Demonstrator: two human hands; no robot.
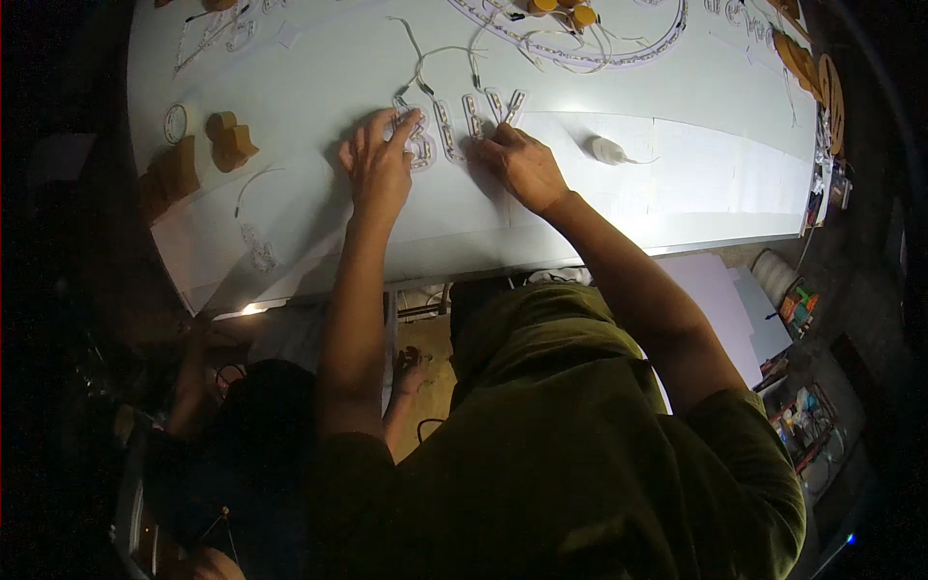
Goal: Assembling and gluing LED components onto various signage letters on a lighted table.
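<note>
On the white table (319, 68) lie several clear letter-shaped pieces lined with small LED strips. My left hand (379, 164) rests with fingers spread on a curved LED letter (421, 153), partly covering it. A straight LED letter (446, 130) lies between my hands. My right hand (525, 166) has its fingers pinched together at the lower end of a forked LED letter (497, 103); whatever they hold is hidden. Thin white wires (420, 63) with dark connectors run from the letters toward the far side. Right of my right hand, a white squeeze bottle (607, 150) lies with its thin nozzle pointing right.
A large curved LED piece (667, 43) with yellow round items and tangled wires lies at the far side. Brown shaped blocks (229, 142) and a tape roll (175, 123) are at left. Another LED piece (257, 249) lies near left. Below left, another person's hand (411, 369) shows.
</note>
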